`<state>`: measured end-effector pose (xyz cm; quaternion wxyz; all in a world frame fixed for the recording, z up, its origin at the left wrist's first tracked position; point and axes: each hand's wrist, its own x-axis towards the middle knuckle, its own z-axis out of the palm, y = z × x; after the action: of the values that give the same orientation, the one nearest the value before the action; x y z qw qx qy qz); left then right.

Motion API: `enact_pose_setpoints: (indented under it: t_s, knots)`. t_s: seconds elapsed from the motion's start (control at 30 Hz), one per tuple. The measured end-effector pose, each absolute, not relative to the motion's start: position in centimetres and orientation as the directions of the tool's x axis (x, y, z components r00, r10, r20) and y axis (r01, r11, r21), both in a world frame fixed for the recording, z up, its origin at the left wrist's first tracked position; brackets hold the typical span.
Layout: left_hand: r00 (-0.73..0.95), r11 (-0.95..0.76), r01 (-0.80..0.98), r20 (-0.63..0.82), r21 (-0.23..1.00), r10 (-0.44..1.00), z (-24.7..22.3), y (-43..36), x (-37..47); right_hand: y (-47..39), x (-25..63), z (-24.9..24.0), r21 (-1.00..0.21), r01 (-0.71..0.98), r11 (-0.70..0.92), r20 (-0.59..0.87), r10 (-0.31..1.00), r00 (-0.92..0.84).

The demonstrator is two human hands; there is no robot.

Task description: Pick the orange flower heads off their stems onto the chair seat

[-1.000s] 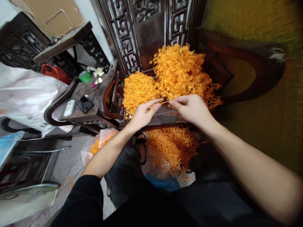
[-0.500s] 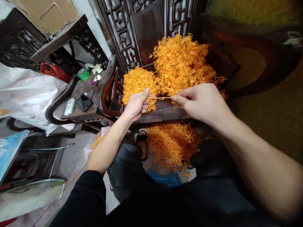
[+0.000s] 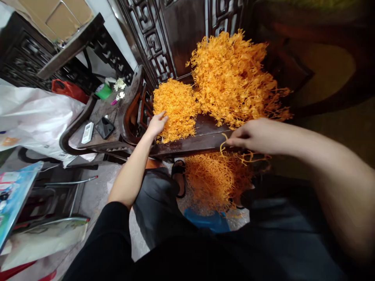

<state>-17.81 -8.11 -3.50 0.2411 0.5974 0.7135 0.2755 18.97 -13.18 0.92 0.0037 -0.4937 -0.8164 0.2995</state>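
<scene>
A smaller pile of short orange pieces [image 3: 177, 109] lies on the dark wooden seat [image 3: 181, 145]. To its right stands a larger heap of orange stringy strands [image 3: 231, 78]. My left hand [image 3: 157, 125] is at the front left edge of the smaller pile; its fingers point into the pile, and whether they hold a piece is too small to tell. Near the seat's front edge, below the larger heap, my right hand [image 3: 249, 136] pinches orange strands [image 3: 223, 143] that dangle from its fingertips. More loose orange strands [image 3: 209, 179] are heaped on the floor below the seat.
A side table [image 3: 113, 113] at the left bears a phone [image 3: 104, 127], a white device [image 3: 87, 133], green tape [image 3: 103, 91] and small flowers. A white bag [image 3: 38, 117] is farther left. Blue plastic [image 3: 206, 220] lies on the floor between my feet.
The strand stretched between my two hands is no longer there. My left hand has moved left onto the smaller pile; my right hand has moved right and down, with strands hanging from it.
</scene>
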Motion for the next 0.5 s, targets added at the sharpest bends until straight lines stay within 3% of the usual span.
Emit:
enact_pose_setpoints:
  t_s: [0.07, 0.17, 0.3, 0.5]
  knots:
    - [-0.123, 0.1, 0.855, 0.011, 0.509, 0.992, -4.2, -7.6, -17.9, -13.5, 17.5, 0.7, -0.388, 0.849, 0.359, -0.442, 0.736, -0.513]
    - [-0.156, 0.153, 0.934, -0.017, 0.323, 0.988, -4.7, -8.1, -17.2, -14.2, 16.4, 0.4, -0.329, 0.849, 0.414, -0.488, 0.695, -0.528]
    - [-0.239, 0.249, 0.955, -0.075, 0.164, 0.968, -6.0, -10.0, -14.2, -15.1, 15.5, -0.3, -0.303, 0.857, 0.416, -0.519, 0.683, -0.515]
    - [-0.237, 0.236, 0.972, -0.086, -0.018, 0.968, -9.3, -10.8, -11.8, -15.9, 14.2, -0.3, -0.304, 0.825, 0.476, -0.501, 0.657, -0.564]
